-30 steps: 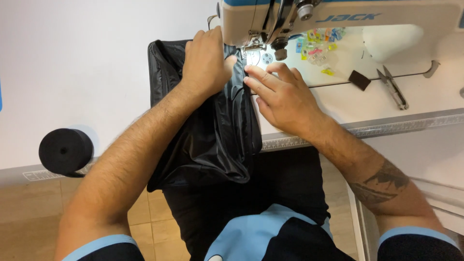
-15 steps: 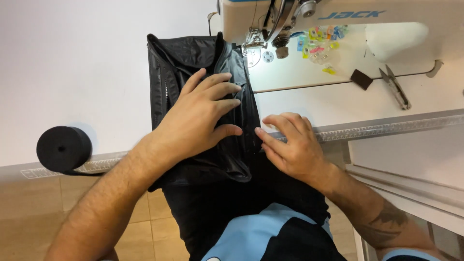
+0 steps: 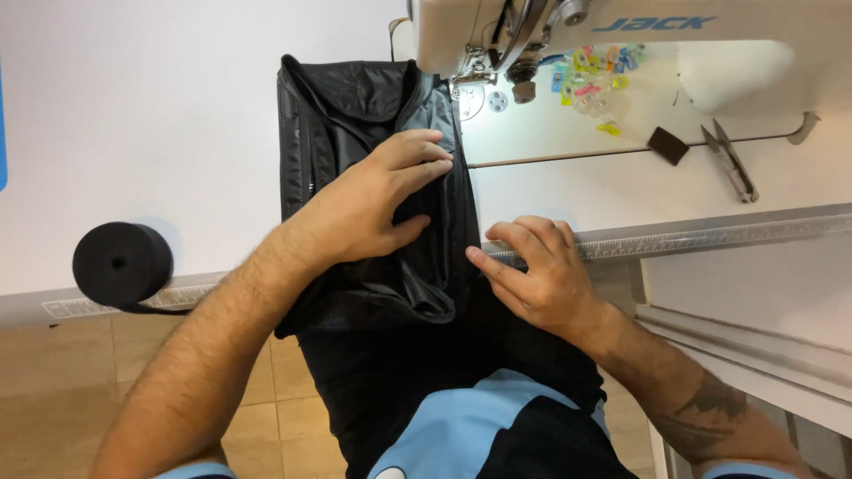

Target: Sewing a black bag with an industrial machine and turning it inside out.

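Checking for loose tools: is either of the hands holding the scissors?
No. The scissors lie alone on the table; both hands rest at the black fabric.

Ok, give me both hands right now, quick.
Left hand: open, flat on the black fabric, holding nothing.
Right hand: open, fingers on the table edge beside the fabric, holding nothing.

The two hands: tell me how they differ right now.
The left hand lies flat on the black fabric, fingers spread toward the sewing machine; the right hand sits nearer the body, at the table edge, fingers curled beside the fabric's fold. Both are bare, palm down, gripping nothing.
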